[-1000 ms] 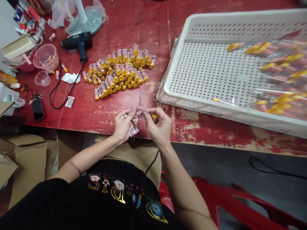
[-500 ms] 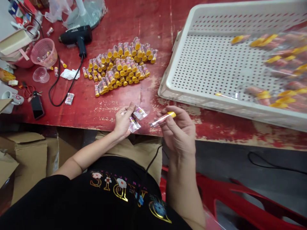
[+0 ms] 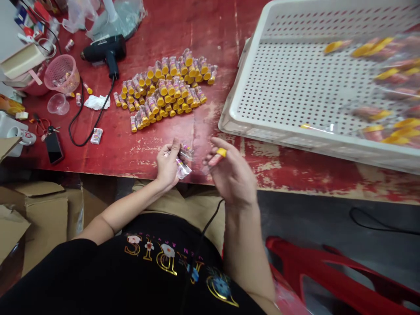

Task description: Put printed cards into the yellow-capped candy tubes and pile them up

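My left hand (image 3: 168,165) is closed on a small bunch of clear printed plastic sleeves (image 3: 182,162) at the near edge of the red table (image 3: 157,135). My right hand (image 3: 231,175) is beside it, blurred, with a small yellow-capped tube (image 3: 217,157) pinched at its fingertips. A heap of the same yellow-capped tubes (image 3: 166,89) lies further back on the table. A white perforated crate (image 3: 278,87) stands at the right, and wrapped tubes (image 3: 387,83) lie in its far right part.
A black heat gun (image 3: 105,50) with its cable lies at the back left, near a pink basket (image 3: 61,74), a clear cup (image 3: 58,104) and a crumpled tissue (image 3: 95,102). A phone (image 3: 54,148) and a mug (image 3: 19,133) sit at the left edge. Cardboard boxes (image 3: 36,214) and a red chair (image 3: 328,267) are below.
My hands were together on a sleeve and tube. The right hand then drew away to the right with the yellow-capped tube and now tilts it upward. The left hand has stayed in place.
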`<control>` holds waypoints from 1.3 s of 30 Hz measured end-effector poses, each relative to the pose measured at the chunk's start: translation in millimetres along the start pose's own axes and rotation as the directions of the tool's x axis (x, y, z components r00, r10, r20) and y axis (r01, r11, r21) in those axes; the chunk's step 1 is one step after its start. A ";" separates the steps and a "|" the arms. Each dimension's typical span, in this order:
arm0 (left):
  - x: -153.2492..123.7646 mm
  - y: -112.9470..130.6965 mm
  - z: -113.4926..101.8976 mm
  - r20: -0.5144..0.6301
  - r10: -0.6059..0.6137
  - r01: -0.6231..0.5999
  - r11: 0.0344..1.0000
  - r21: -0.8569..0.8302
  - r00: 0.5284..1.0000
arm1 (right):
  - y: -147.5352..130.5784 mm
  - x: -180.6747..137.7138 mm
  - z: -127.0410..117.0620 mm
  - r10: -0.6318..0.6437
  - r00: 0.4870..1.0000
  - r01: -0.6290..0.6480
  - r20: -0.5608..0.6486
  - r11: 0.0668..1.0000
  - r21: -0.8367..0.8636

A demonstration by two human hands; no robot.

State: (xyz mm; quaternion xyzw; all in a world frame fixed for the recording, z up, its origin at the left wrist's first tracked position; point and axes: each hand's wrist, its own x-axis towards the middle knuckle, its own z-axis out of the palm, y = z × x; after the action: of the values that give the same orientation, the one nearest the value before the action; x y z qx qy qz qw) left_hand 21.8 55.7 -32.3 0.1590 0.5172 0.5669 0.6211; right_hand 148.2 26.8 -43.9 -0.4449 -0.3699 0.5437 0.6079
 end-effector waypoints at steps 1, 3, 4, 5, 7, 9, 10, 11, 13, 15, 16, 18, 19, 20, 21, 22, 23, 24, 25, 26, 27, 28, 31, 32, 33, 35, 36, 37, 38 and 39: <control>-0.1 2.2 0.3 0.006 -0.028 0.028 1.000 0.005 1.000 | -3.8 -2.1 -3.0 -0.022 1.000 0.022 0.010 1.000 0.008; -1.7 5.1 0.9 0.022 -0.071 0.071 0.997 0.013 0.997 | -8.5 -6.6 -5.1 -0.084 0.996 0.084 -0.037 0.996 -0.023; -3.0 5.7 1.3 0.031 -0.086 0.086 0.996 0.013 0.996 | -8.8 -8.5 -3.9 -0.126 0.988 0.122 -0.089 0.991 -0.045; -4.5 5.8 1.7 0.041 -0.098 0.098 0.995 0.012 0.994 | -7.6 -10.0 -1.5 -0.175 0.974 0.165 -0.147 0.983 -0.077; -7.3 5.1 2.8 0.057 -0.121 0.121 0.993 0.010 0.991 | -1.7 -12.7 4.8 -0.292 0.923 0.251 -0.251 0.950 -0.184; -9.9 4.4 3.8 0.068 -0.155 0.154 0.988 0.023 0.985 | 6.2 -16.6 9.8 -0.417 0.853 0.312 -0.313 0.889 -0.335; -11.1 4.3 4.2 0.075 -0.176 0.174 0.984 0.037 0.982 | 9.9 -19.6 11.1 -0.477 0.816 0.335 -0.327 0.851 -0.405; -12.3 4.5 4.3 0.085 -0.197 0.193 0.980 0.056 0.977 | 13.0 -23.4 11.4 -0.525 0.786 0.354 -0.325 0.814 -0.459; -14.4 6.0 3.9 0.114 -0.220 0.212 0.974 0.084 0.969 | 16.8 -32.0 9.5 -0.563 0.780 0.380 -0.274 0.773 -0.508; -16.2 8.6 2.3 0.145 -0.220 0.210 0.974 0.085 0.965 | 16.8 -39.4 5.3 -0.520 0.836 0.387 -0.174 0.785 -0.484; -16.8 10.1 1.1 0.162 -0.218 0.208 0.975 0.078 0.962 | 15.5 -41.5 3.0 -0.480 0.869 0.380 -0.121 0.803 -0.460; -17.4 13.2 -2.0 0.195 -0.214 0.206 0.977 0.063 0.957 | 11.3 -41.8 -0.6 -0.393 0.919 0.349 -0.015 0.833 -0.428; -17.5 14.6 -3.7 0.212 -0.213 0.205 0.977 0.059 0.954 | 9.0 -40.0 -1.3 -0.367 0.930 0.347 0.038 0.834 -0.429; -17.5 15.8 -5.5 0.226 -0.209 0.201 0.978 0.058 0.951 | 7.0 -37.3 -0.8 -0.357 0.930 0.355 0.082 0.825 -0.439; -17.5 16.9 -7.3 0.234 -0.204 0.196 0.979 0.057 0.950 | 5.6 -34.1 0.8 -0.366 0.924 0.374 0.108 0.811 -0.449; -17.4 17.9 -9.1 0.234 -0.199 0.191 0.980 0.056 0.952 | 4.9 -30.8 3.6 -0.389 0.914 0.396 0.115 0.796 -0.458; -17.3 18.7 -10.8 0.228 -0.195 0.187 0.981 0.058 0.954 | 4.9 -27.6 7.3 -0.420 0.902 0.415 0.098 0.783 -0.464; -17.1 19.5 -12.5 0.218 -0.192 0.183 0.981 0.064 0.957 | 5.5 -24.8 11.7 -0.450 0.891 0.425 0.064 0.775 -0.467; -16.8 20.2 -14.1 0.208 -0.187 0.175 0.982 0.071 0.960 | 6.6 -22.5 16.5 -0.468 0.883 0.424 0.025 0.774 -0.470; -16.4 20.8 -15.7 0.202 -0.178 0.165 0.983 0.081 0.963 | 7.9 -20.7 21.3 -0.475 0.880 0.416 -0.006 0.776 -0.474; -15.8 21.5 -17.2 0.198 -0.168 0.153 0.984 0.091 0.966 | 9.2 -19.2 25.9 -0.478 0.878 0.407 -0.030 0.778 -0.480; -15.0 22.0 -18.6 0.196 -0.158 0.140 0.985 0.100 0.968 | 10.5 -17.8 30.0 -0.477 0.878 0.396 -0.049 0.779 -0.486; -11.2 23.2 -22.3 0.191 -0.135 0.115 0.987 0.111 0.972 | 13.3 -13.7 38.8 -0.470 0.879 0.373 -0.084 0.785 -0.494; -9.4 23.3 -23.3 0.188 -0.131 0.112 0.988 0.106 0.973 | 14.0 -12.0 40.5 -0.468 0.879 0.371 -0.088 0.788 -0.491; -7.5 23.3 -24.3 0.185 -0.128 0.111 0.989 0.095 0.974 | 14.7 -10.0 41.7 -0.469 0.879 0.374 -0.086 0.790 -0.485; -3.3 23.2 -25.7 0.180 -0.125 0.116 0.992 0.055 0.976 | 16.5 -5.6 43.3 -0.473 0.878 0.390 -0.073 0.796 -0.463; -1.1 23.2 -26.3 0.173 -0.122 0.119 0.992 0.032 0.977 | 17.6 -3.5 43.8 -0.474 0.878 0.399 -0.063 0.799 -0.450; 1.2 23.5 -26.6 0.163 -0.120 0.120 0.993 0.013 0.979 | 18.8 -1.4 44.3 -0.471 0.881 0.404 -0.051 0.802 -0.441; 3.5 24.0 -26.9 0.150 -0.118 0.119 0.993 0.004 0.982 | 20.3 0.5 45.0 -0.466 0.884 0.404 -0.037 0.803 -0.438; 5.9 24.8 -26.9 0.134 -0.116 0.117 0.993 0.003 0.984 | 21.9 2.5 46.0 -0.455 0.890 0.399 -0.024 0.803 -0.442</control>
State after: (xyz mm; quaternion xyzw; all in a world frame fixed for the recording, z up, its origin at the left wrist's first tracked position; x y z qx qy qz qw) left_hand -14.8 58.0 -26.8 0.1645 0.4814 0.5190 0.6869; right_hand 98.4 35.9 -49.4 -0.5057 -0.5299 0.2687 0.6256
